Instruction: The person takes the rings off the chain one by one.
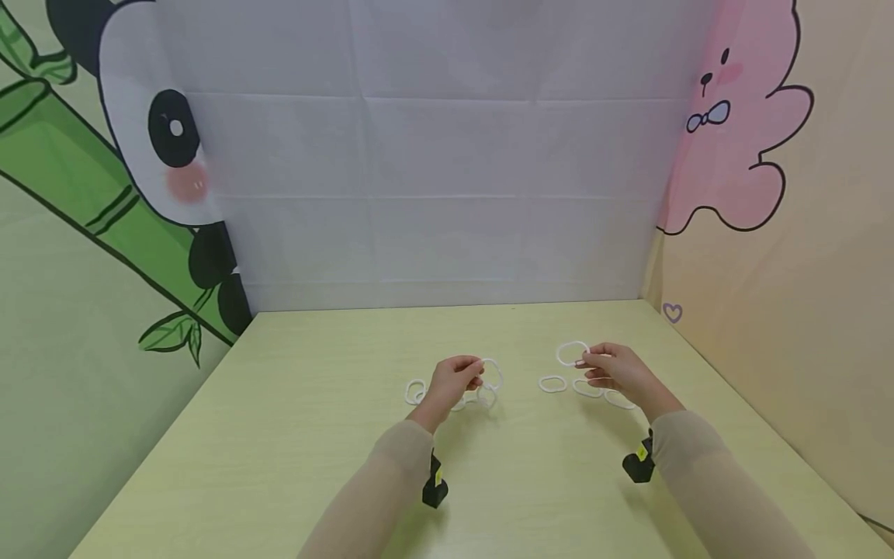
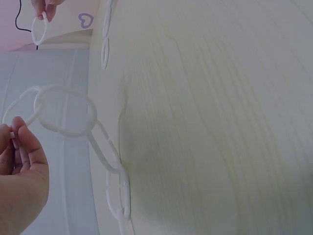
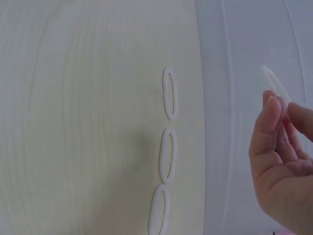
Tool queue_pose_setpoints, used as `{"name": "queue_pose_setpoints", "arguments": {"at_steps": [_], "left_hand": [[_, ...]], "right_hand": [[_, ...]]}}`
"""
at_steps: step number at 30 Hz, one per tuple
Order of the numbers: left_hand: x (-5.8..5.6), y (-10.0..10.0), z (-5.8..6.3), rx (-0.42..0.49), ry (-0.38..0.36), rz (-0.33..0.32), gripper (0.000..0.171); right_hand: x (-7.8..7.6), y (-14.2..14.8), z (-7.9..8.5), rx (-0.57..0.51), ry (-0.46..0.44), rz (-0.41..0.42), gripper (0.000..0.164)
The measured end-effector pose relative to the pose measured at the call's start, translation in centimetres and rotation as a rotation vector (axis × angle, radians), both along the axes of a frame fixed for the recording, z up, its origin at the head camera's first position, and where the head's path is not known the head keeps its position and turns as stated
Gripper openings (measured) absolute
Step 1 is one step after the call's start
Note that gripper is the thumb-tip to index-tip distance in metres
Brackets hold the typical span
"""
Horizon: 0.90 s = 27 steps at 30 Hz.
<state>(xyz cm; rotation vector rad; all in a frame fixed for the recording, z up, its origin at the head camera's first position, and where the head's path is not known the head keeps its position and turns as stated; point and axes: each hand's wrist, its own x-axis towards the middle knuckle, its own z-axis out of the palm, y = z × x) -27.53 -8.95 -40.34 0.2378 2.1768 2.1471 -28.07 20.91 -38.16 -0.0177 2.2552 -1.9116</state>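
Observation:
A chain of white plastic oval links [image 2: 66, 133] hangs from my left hand [image 1: 454, 383], which pinches its end link between thumb and fingers. Below that hand the chain's lower part runs down to the table, partly hidden behind the hand in the head view. Off to the right, my right hand [image 1: 621, 373] pinches a single white chain link [image 3: 275, 81] by its edge, raised over the table. Three loose white links [image 3: 165, 93] lie in a row on the table beneath the right hand. The two held pieces are apart from each other.
The pale wood-grain table [image 1: 314, 435] ends against a creased white cloth backdrop [image 1: 447, 155]. Walls with a panda and bamboo [image 1: 70, 171] on the left and a pink bear [image 1: 740, 155] on the right flank it. Black wrist cameras [image 1: 434, 489] sit under both forearms.

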Motion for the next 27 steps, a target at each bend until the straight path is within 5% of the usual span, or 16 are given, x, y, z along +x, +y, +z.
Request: {"name": "queue_pose_setpoints", "arguments": {"at_steps": [11,19,27], "left_hand": [[-0.6,0.2,-0.8,-0.009,0.0,0.012,0.029],[1.5,0.3,1.7,-0.039,0.003,-0.001,0.027],[1.7,0.4,1.8,-0.031,0.001,0.004,0.025]], "right_hand": [[0.3,1.3,-1.5,0.023,-0.04,-0.015,0.026],[0.4,2.0,-2.8,0.036,-0.053,-0.008,0.025],[0.6,2.5,-3.8,0.069,-0.067,0.004,0.029]]}}
